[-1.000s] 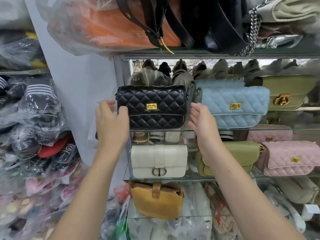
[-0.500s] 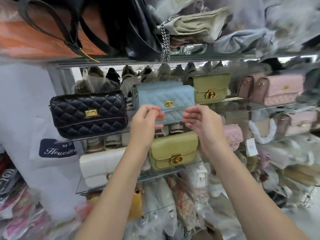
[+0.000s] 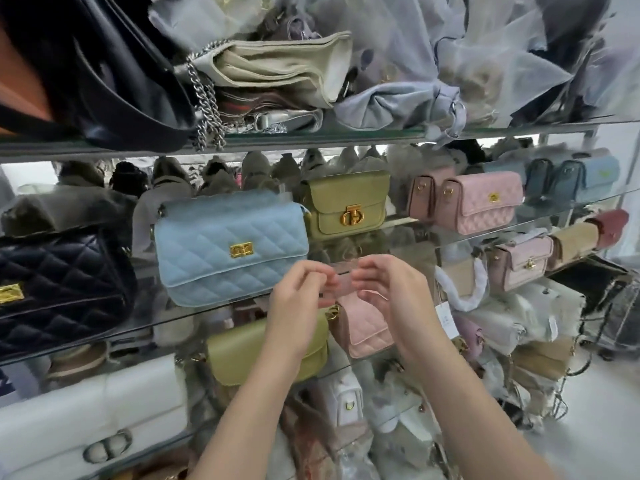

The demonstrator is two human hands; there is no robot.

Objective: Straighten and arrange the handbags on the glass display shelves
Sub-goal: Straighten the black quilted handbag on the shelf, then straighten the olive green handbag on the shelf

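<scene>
two olive handbags (image 3: 346, 206) (image 3: 270, 351), one black quilted handbag (image 3: 59, 289)

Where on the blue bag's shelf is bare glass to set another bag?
Bare glass shows right of the blue bag, below the olive bag, where both hands hover. Left is crowded: the black bag nearly touches the blue one.
</scene>
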